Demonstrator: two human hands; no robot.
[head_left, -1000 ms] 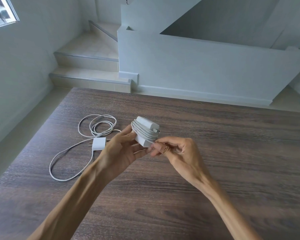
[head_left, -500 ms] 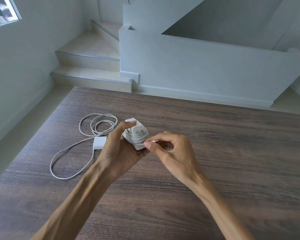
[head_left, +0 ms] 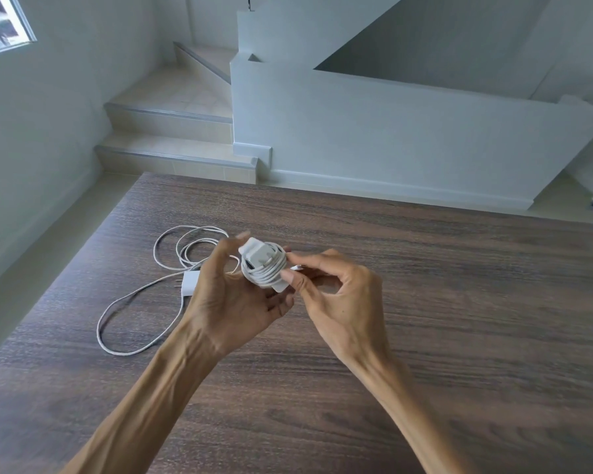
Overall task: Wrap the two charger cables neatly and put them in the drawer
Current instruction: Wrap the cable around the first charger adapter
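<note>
My left hand holds a white charger above the wooden table, its cable wound in tight loops around the adapter body. My right hand pinches the free end of that cable between thumb and forefinger, right beside the bundle. A second white charger lies on the table to the left, partly behind my left hand. Its long cable trails loose in loops toward the table's left edge. No drawer is in view.
The table's left edge runs diagonally close to the loose cable, with tiled floor below. Beyond the far edge are beige stair steps and a white stair wall.
The wrapped charger has turned in my left hand, now showing its face toward me. My right hand has drawn the cable end in closer against the bundle.
</note>
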